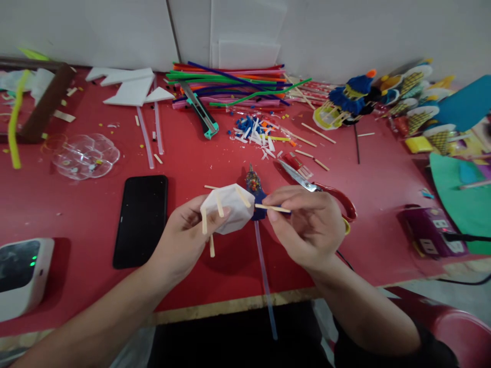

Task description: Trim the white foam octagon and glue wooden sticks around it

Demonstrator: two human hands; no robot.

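My left hand [190,225] grips a white, many-sided foam piece [233,225] between thumb and fingers. Several short wooden sticks [220,204] stand out along its edge. In my right hand [307,222], thumb and fingertips pinch another short wooden stick [274,208], its tip close to the foam's right edge; I cannot tell whether they touch. Partly hidden behind both hands lies a blue hot glue gun [259,197], nozzle pointing away, with a long clear glue stick [266,276] running out of its rear past the table edge.
Scissors with red handles [337,197] lie beside my right hand. A black phone [140,222] rests left of my left hand. Farther back are a green utility knife [199,110], colourful pipe cleaners [230,79], small scraps [255,130] and a blue figure [351,94]. A purple power box [435,230] stands right.
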